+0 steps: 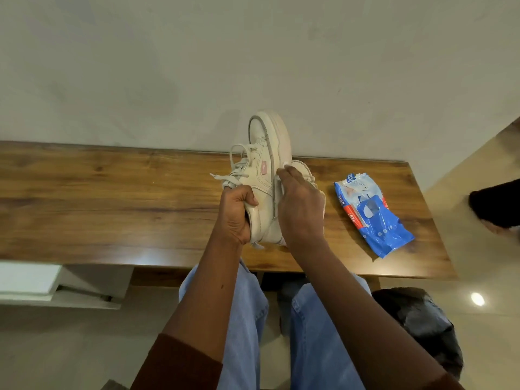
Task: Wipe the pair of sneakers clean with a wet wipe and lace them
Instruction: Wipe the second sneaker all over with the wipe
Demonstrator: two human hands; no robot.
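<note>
A white sneaker with a small pink logo is held up on its side above the wooden table, toe pointing away, laces hanging loose at the left. My left hand grips its heel and collar. My right hand holds a white wet wipe against the sole edge, and the hand hides most of the wipe. The second white sneaker lies on the table behind my right hand, mostly covered by it.
A blue and white wet wipe pack lies on the table to the right. The table stands against a pale wall. A black bag sits on the floor at lower right. My legs in jeans are below the table edge.
</note>
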